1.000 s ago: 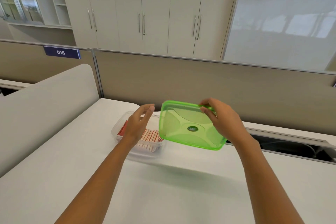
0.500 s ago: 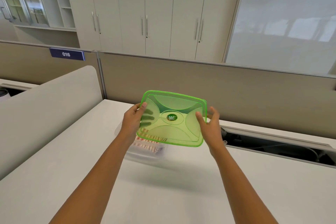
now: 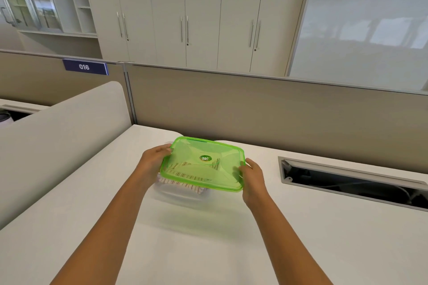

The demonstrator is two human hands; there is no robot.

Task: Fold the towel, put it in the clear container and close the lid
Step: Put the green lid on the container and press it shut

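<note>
Green lid [image 3: 203,166] gripped by left hand [image 3: 154,162] and right hand [image 3: 253,177], round "MV" sticker [image 3: 205,158], sign [image 3: 85,67] reading "016"

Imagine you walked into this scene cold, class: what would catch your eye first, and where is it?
The bright green lid stands out first, at the centre of the white desk, held at its short ends by the left hand and right hand. Through and beneath it shows a red-striped towel in a clear container. Farther back, a blue sign reading 016 sits on the partition, upper left.
</note>
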